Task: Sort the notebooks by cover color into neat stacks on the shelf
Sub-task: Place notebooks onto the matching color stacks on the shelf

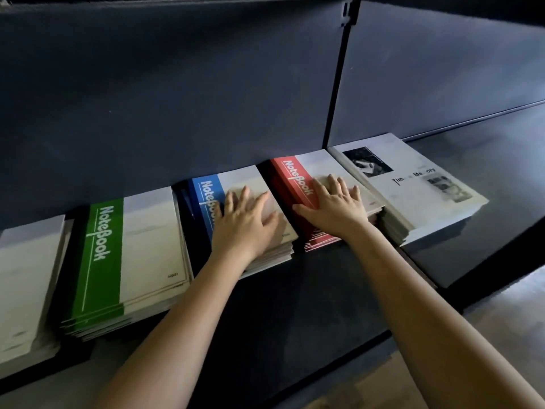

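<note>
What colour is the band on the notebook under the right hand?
The band is red; head view shows it.

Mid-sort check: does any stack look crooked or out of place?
Yes. Under the right hand, lower notebooks of the red stack poke out askew at the front. The green stack fans out at its bottom too.

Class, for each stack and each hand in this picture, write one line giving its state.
blue stack, lying flat, front edges uneven.
red stack, lying flat, front edges uneven.
green stack, lying flat, untouched.
photo-cover stack, lying flat, untouched.
plain pale stack, flat, partly out of frame.
left hand, open, flat on the blue stack.
right hand, open, flat on the red stack.
</note>
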The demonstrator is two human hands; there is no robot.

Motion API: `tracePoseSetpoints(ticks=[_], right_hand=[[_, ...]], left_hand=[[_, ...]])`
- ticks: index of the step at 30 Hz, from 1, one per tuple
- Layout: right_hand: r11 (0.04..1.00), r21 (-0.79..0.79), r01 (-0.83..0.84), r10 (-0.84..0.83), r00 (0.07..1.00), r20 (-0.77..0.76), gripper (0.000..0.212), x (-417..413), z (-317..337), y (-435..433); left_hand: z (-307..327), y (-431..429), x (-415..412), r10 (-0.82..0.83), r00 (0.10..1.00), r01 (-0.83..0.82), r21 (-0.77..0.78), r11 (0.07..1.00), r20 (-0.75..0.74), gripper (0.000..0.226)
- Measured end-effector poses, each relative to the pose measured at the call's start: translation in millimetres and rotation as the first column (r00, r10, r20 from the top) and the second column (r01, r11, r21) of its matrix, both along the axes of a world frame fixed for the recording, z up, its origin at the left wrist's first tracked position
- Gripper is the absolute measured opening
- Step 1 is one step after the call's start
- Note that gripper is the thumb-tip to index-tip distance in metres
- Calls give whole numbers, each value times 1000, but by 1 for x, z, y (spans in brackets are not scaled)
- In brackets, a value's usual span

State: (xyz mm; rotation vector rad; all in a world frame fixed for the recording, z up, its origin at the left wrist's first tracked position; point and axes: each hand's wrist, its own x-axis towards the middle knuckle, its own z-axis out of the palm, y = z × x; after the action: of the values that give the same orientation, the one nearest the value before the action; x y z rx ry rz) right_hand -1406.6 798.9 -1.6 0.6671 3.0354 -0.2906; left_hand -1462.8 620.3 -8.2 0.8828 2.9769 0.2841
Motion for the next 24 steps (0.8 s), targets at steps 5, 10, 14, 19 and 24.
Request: tracePoseSetpoints(ticks=[5, 10, 14, 19, 24], right_hand=[[1000, 2, 12, -12, 1000, -6, 86, 0, -1, -1], [1000, 6, 17, -16, 999, -43, 86, 0, -4, 1], [1000, 7, 10, -10, 998, -68, 85, 0, -6, 1], [1000, -2, 10, -10, 998, -70, 86, 0, -6, 1], [1000, -11, 11, -12, 998, -62, 85, 1, -5, 1]], left_hand=[[-1, 1, -2, 15, 1000, -15, -3, 1000, -9, 54], [-1, 3, -1, 23, 999, -23, 2, 1000, -26, 53], [0, 3, 0, 29, 999, -29, 8, 1000, -37, 53], [0, 4, 0, 30, 999, -30, 3, 1000, -27, 53], [3, 4, 2, 34, 999, -34, 6, 999, -29, 53]])
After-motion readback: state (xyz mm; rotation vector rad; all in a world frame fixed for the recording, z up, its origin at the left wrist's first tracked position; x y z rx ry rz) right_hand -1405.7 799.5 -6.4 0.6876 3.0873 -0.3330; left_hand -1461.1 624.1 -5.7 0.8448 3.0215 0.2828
